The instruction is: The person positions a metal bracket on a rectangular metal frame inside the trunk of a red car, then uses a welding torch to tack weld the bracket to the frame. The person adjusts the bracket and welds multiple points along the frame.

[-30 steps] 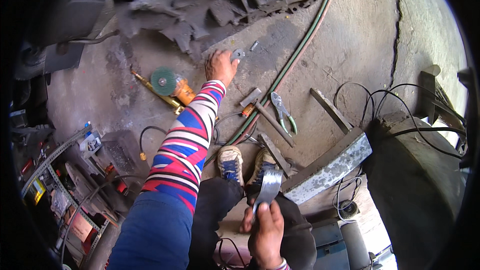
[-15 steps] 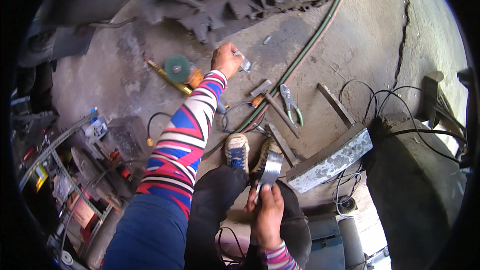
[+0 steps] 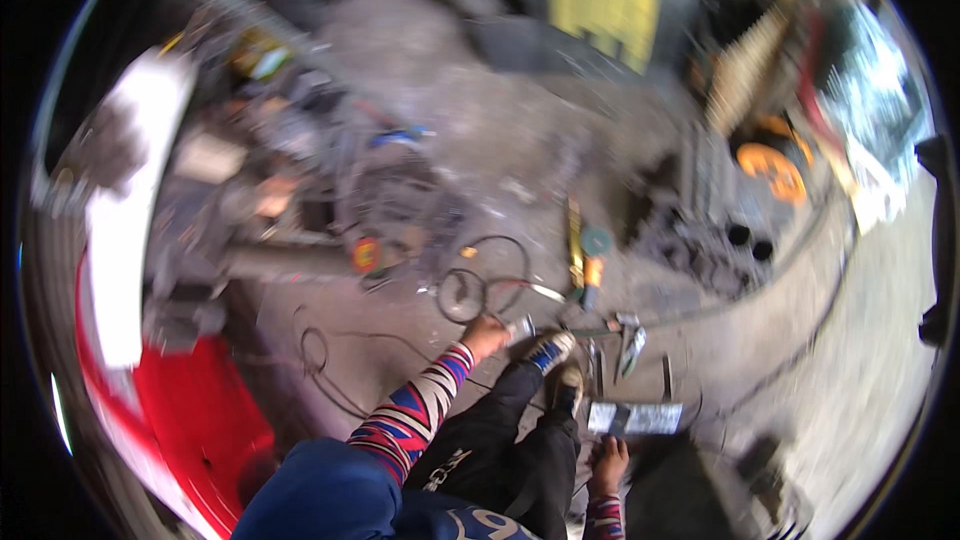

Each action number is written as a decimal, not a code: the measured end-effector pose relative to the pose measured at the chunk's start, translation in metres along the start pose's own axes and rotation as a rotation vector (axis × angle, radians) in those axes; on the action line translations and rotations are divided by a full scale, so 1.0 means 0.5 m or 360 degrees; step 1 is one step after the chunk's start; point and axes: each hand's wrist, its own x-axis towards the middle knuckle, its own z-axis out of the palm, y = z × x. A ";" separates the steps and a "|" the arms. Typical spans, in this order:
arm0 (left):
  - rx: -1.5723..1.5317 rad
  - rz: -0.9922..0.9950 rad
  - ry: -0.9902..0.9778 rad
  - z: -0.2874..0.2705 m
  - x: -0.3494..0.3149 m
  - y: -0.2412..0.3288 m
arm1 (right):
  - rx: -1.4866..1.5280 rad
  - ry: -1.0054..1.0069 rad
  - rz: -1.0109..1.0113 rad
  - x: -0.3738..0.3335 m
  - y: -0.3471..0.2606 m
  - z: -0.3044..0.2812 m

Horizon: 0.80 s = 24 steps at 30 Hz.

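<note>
My left hand (image 3: 485, 337) is stretched out low over the floor, closed on a small flat metal piece (image 3: 520, 328) that juts out past the fingers. On the right, my right hand (image 3: 608, 462) is closed beside my leg. A flat metal strip (image 3: 619, 419) sticks up from its fingers and overlaps the mottled pale metal block (image 3: 656, 418) behind it. Motion blur hides the finer shape of both pieces. Just beyond my shoes lie pliers (image 3: 632, 350) with green handles. An angle grinder (image 3: 594, 270) with a green disc lies farther off.
A dark engine block (image 3: 715, 210) sits at the right, with an orange round thing (image 3: 772, 172) behind it. Black cable (image 3: 488, 292) loops across the floor. A red panel (image 3: 205, 425) stands at the left, and a yellow container (image 3: 605, 0) at the back.
The view has swung left, bringing in the red panel and yellow container. My left hand now shows near my shoes, and my right hand lower by the block. Both metal pieces stay held.
</note>
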 end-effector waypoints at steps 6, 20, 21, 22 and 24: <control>0.0637 -0.0375 0.0676 -0.180 -0.411 -0.249 | -0.0867 -0.0177 0.0051 -0.067 -0.133 -0.035; -0.1111 -0.0931 0.1820 -0.094 -0.747 -0.829 | -0.2695 -0.1556 -0.0234 -0.296 -0.130 0.624; -0.1383 -0.0867 0.1723 -0.116 -0.769 -0.832 | -0.2963 -0.1598 -0.0348 -0.347 -0.071 0.700; -0.1640 -0.0792 0.1617 -0.143 -0.784 -0.841 | -0.3069 -0.1762 -0.0529 -0.399 -0.007 0.761; -0.2109 -0.0626 0.1652 -0.217 -0.799 -0.863 | -0.2873 -0.1905 -0.0338 -0.505 0.132 0.872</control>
